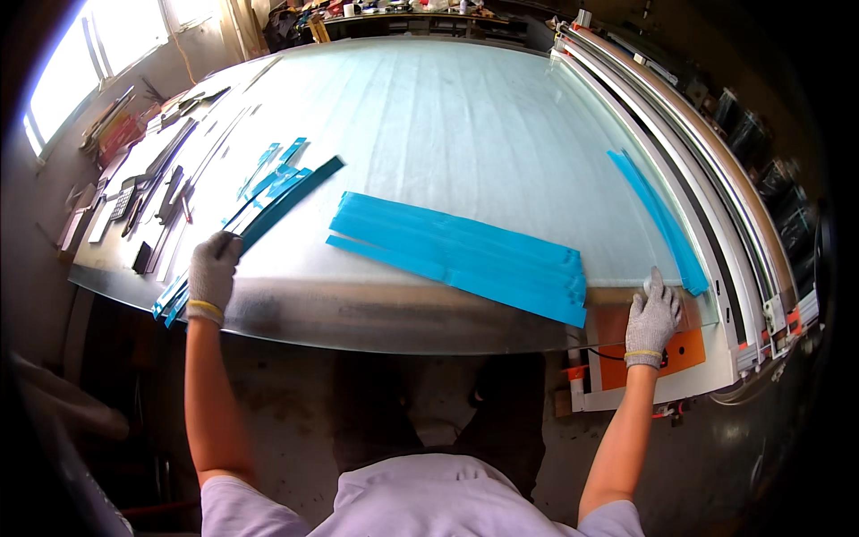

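My left hand [215,270], in a grey glove with a yellow cuff, is closed around a long blue strip [291,205] at the table's front left. The strip points up and to the right, and its far end shows a dark edge. My right hand [653,320], gloved the same way, rests at the front right edge of the table with fingers stretched forward. Nothing is visible in its grip. Just beyond it lies a narrow blue strip [664,228]. Between my hands, wide blue pieces [461,255] lie slantwise on the pale, glassy tabletop [429,116].
Smaller blue scraps [277,179] lie beyond my left hand. Further left are a calculator [123,203] and several dark strips [170,192]. A long metal rail [676,125] borders the right side, above an orange panel [684,352]. A cluttered bench [403,15] stands at the back.
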A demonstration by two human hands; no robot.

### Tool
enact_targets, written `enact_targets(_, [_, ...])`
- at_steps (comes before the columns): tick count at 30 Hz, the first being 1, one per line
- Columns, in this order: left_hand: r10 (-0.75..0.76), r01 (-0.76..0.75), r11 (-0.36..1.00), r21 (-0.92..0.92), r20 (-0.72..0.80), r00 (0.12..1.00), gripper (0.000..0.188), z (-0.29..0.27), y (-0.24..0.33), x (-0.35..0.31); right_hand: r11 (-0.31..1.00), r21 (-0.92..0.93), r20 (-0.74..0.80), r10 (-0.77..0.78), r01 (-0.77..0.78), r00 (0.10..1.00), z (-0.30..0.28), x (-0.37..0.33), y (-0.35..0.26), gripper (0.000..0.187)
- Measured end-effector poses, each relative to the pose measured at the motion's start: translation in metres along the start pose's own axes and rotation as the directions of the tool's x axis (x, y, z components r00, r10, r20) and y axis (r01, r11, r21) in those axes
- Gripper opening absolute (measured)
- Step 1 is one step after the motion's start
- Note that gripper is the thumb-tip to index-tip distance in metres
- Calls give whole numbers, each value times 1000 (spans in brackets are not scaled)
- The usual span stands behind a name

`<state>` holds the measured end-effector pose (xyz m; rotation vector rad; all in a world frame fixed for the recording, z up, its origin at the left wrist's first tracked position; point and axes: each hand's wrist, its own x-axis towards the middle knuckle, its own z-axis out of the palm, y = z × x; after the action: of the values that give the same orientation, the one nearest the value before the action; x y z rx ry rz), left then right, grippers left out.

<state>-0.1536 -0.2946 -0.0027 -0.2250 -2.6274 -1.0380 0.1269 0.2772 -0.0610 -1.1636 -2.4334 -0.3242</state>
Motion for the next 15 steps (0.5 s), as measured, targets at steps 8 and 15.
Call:
enact_targets(8, [231, -160, 901, 403, -135, 963, 24, 17, 5, 12, 791, 503, -208, -281, 349, 937, -30, -32, -50, 46])
enact_targets(15, [585, -590, 807, -28, 178, 791, 29, 109, 146, -106, 729, 388, -23, -604, 564, 797, -36, -27, -89, 62])
